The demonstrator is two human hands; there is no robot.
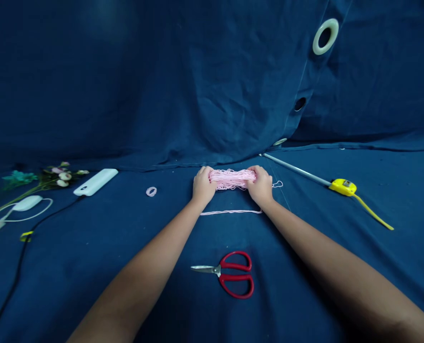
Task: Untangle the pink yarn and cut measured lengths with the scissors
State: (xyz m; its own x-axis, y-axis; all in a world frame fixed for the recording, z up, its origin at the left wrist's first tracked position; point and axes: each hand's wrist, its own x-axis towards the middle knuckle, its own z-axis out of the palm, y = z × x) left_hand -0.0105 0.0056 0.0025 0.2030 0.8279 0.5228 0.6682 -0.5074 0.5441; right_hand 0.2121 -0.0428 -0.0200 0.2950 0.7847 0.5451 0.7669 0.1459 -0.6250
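Because the loops of the pink cord bundle (232,178) look loose and uneven, a good hold here depends on gripping its two ends equally. The bundle lies crosswise in the middle of the scene, towards the far side of the blue cloth surface (172,247), between the left hand (203,185) and the right hand (261,185). The fingers of each hand are curled in around one end, closed to about the bundle's thickness; whether every strand is caught I cannot tell, since their far sides are hidden.

A light, even pull outward should bring the loops parallel; too much on one side would probably drag strands out of the other. A small loop (278,184) sticks out to the right of the right hand and would be better tucked in, lest it snag. On the near side, a thin run of cord (231,212) lies crosswise, its ends lost to view by the arms (154,252); whether it joins the bundle cannot be seen, so it deserves slack. Red-handled scissors (219,270) lie nearer, between the arms, blades to the left; the arms should clear them. A small ring of cord (148,192) sits well apart to the left.
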